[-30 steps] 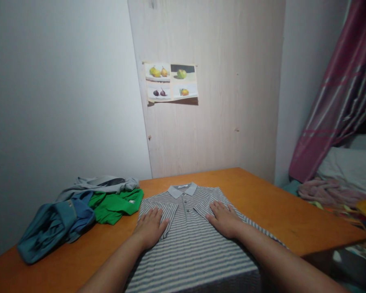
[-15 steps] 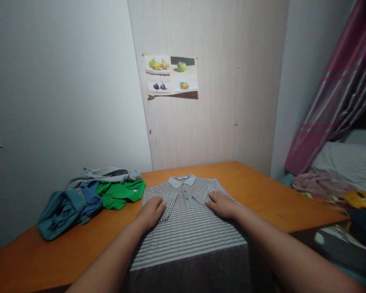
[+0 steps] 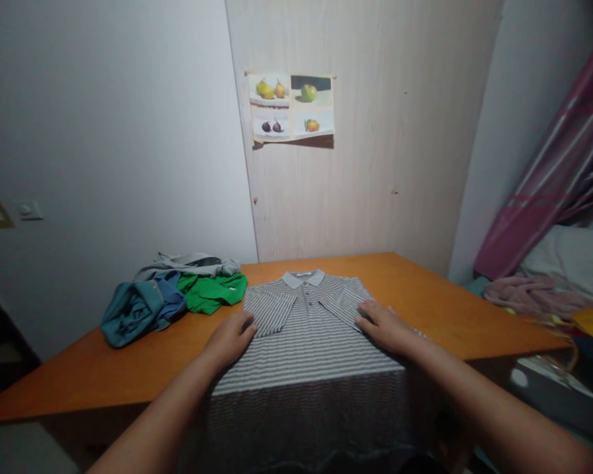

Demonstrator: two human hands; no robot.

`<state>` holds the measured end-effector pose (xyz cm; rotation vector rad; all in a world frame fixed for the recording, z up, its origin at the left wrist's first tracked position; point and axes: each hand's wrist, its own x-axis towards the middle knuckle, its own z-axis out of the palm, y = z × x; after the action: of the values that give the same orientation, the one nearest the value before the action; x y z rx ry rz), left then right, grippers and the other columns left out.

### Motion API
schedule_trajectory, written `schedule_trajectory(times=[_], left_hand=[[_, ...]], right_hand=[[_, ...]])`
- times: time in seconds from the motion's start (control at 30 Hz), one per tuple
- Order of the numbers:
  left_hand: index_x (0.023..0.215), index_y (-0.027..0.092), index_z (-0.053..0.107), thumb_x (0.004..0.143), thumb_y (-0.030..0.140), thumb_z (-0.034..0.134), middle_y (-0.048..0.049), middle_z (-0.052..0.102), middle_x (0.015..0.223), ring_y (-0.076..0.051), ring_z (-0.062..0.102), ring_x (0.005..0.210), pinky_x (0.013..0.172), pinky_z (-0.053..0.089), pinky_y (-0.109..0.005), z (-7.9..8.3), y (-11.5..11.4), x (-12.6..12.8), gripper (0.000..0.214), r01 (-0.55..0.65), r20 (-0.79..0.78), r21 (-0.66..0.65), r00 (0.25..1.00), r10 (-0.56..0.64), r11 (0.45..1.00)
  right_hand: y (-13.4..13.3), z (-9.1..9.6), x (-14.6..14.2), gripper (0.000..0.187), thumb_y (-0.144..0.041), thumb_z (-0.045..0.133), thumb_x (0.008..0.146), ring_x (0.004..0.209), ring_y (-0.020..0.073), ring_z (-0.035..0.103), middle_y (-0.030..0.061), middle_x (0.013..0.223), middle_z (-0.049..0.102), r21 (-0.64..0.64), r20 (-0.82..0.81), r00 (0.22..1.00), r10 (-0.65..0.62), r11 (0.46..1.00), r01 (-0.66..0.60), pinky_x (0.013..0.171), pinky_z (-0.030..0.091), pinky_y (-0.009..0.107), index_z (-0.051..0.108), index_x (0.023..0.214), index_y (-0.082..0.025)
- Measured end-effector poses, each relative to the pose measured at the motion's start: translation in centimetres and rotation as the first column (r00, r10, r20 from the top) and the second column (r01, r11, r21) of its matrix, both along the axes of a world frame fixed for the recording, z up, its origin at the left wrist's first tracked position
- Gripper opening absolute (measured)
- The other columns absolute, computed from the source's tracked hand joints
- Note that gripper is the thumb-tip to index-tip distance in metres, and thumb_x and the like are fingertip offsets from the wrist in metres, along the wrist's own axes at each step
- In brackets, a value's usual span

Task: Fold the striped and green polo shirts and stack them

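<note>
A grey-and-white striped polo shirt (image 3: 311,352) lies spread front up, its grey collar (image 3: 304,279) toward the wall. Both short sleeves are turned inward over the chest, and the lower part hangs over the table's near edge. My left hand (image 3: 231,337) rests at the shirt's left side beside the folded sleeve, thumb apart from the fingers. On the opposite side my right hand (image 3: 386,327) lies flat with fingers extended, touching the outer part of the other sleeve. Neither hand grips the cloth.
On the orange-brown table (image 3: 439,316), a heap of clothes sits at the left: a green garment (image 3: 210,293), a teal one (image 3: 131,313) and a grey one (image 3: 192,264). A wall stands behind. Beyond the right edge are a pink cloth (image 3: 534,293) and a pink curtain (image 3: 528,197).
My hands have slid outward from on top of the folded sleeves toward the shirt's sides. The camera view has shifted, so the scene sits a little higher and farther right.
</note>
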<state>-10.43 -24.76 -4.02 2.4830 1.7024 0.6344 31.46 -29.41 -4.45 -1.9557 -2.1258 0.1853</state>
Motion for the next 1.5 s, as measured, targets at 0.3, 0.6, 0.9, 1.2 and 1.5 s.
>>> schedule_trajectory(times=[0.3,0.6,0.9,1.2,1.5], left_hand=[[0.114,0.018,0.068,0.094,0.046,0.047,-0.0116,0.07,0.12,-0.025,0.063,0.112,0.1,0.046,-0.033,0.7,-2.2,0.5,0.04,0.027,-0.007,-0.011,1.0,-0.027,1.0],[0.112,0.018,0.069,0.093,0.041,0.051,-0.0112,0.072,0.117,-0.025,0.064,0.111,0.096,0.045,-0.032,0.9,-1.7,1.1,0.035,-0.032,-0.08,-0.032,0.996,0.029,0.999],[0.12,0.014,0.068,0.094,0.031,0.05,-0.0132,0.069,0.122,-0.024,0.062,0.117,0.1,0.043,-0.029,2.4,3.5,1.8,0.036,-0.151,-0.12,-0.002,0.982,0.149,0.989],[0.121,0.012,0.067,0.09,0.02,0.054,-0.0147,0.067,0.126,-0.022,0.061,0.12,0.104,0.041,-0.027,2.2,10.4,2.3,0.035,-0.24,-0.113,-0.002,0.964,0.239,0.971],[0.127,0.012,0.064,0.089,0.017,0.053,-0.018,0.066,0.132,-0.025,0.062,0.123,0.1,0.045,-0.028,1.6,16.1,3.7,0.04,-0.299,-0.112,-0.051,0.95,0.292,0.953]], right_hand=[[-1.9,-0.2,-0.3,0.063,-0.054,0.04,0.098,0.149,0.0311,0.032,0.0139,0.157,0.044,0.015,-0.011,0.999,0.045,0.999,-0.045,0.122,0.019,0.046,0.055,0.145,-0.017],[-1.0,-0.5,0.7,0.045,-0.048,0.046,0.096,0.119,0.0273,0.061,0.0138,0.127,0.069,0.135,-0.077,0.991,0.114,0.985,-0.102,0.103,0.04,0.035,0.071,0.117,-0.017],[4.3,1.1,1.8,0.032,-0.031,0.053,0.091,0.107,0.0241,0.067,0.0109,0.112,0.076,0.171,-0.217,0.97,-0.105,0.975,0.144,0.085,0.044,0.027,0.076,0.109,-0.019],[12.3,1.2,1.9,0.022,-0.012,0.058,0.083,0.094,0.0227,0.069,0.0107,0.096,0.077,0.182,-0.285,0.949,-0.133,0.965,0.19,0.078,0.044,0.026,0.079,0.09,-0.015],[19.4,1.7,-0.4,0.027,-0.012,0.066,0.078,0.112,0.0248,0.066,0.0167,0.113,0.074,0.118,-0.432,0.879,-0.202,0.953,0.277,0.089,0.048,0.026,0.076,0.103,-0.013]])
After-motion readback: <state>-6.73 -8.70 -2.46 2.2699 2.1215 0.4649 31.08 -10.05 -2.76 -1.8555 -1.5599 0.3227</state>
